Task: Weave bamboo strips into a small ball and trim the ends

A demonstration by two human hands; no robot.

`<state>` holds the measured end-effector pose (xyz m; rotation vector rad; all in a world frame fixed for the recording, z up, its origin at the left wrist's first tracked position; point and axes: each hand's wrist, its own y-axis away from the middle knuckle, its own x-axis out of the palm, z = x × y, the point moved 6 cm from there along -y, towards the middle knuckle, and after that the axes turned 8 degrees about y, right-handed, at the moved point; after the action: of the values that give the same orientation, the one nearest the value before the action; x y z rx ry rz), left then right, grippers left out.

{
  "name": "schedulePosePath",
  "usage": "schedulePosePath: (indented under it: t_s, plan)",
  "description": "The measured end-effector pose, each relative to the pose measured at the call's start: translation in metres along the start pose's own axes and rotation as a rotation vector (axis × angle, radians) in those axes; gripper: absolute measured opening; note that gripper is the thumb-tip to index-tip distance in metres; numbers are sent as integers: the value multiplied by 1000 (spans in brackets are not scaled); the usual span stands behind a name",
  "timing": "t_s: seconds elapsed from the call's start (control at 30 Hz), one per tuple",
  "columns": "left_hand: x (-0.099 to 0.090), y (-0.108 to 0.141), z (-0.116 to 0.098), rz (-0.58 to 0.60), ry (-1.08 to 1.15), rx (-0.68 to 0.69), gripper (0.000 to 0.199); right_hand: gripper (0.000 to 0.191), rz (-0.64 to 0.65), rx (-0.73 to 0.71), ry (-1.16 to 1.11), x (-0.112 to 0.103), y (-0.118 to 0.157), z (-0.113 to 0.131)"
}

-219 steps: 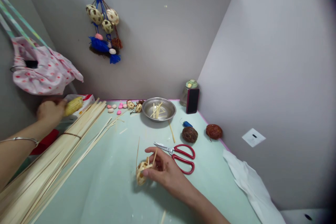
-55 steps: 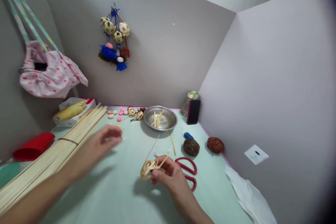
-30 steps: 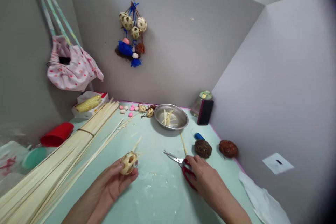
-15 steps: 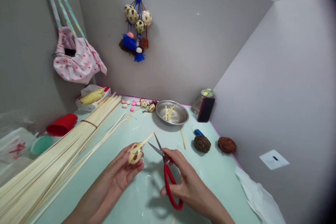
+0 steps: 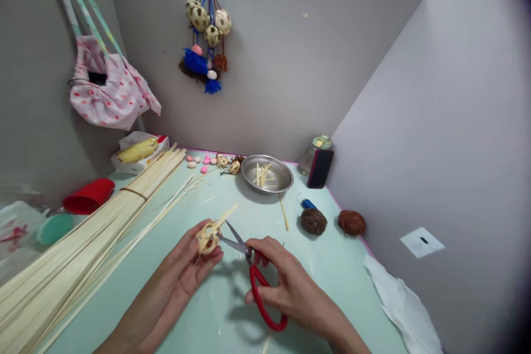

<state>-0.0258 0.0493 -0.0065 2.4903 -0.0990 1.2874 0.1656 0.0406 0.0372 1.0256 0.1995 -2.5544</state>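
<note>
Between the thumb and fingers of my left hand (image 5: 182, 268) is a small woven ball (image 5: 207, 239) of pale flat strips. One loose strip end (image 5: 227, 213) sticks out from it, up and to the right. My right hand (image 5: 286, 282) grips red-handled scissors (image 5: 260, 301) with the blades parted. The lower blade tip reaches the right side of the ball, and the upper blade lies just below the strip end. Whether the blades touch the strip, I cannot tell.
A tied bundle of long pale strips (image 5: 95, 232) covers the left side. Behind my hands stands a metal bowl (image 5: 286, 176) with short strip pieces. To the right lie a brown yarn ball (image 5: 313, 222), a reddish yarn ball (image 5: 352, 223) and a leaning phone (image 5: 321, 168).
The scissors have moved left toward the woven ball, and their blades now sit at its edge with the loose strip above. The whole view has shifted slightly.
</note>
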Motion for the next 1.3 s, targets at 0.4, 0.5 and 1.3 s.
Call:
schedulePosePath:
  t_s: [0.4,0.5,1.3]
  plan:
    - [3,6,22,72,-46,-156,25,61,18,-163,282,7,0,17]
    - [2,6,23,84,-27,-172,22,62,13,-205,342,8,0,19]
    - [2,5,23,88,-192,-181,24,59,169,-42,62,6,2,17]
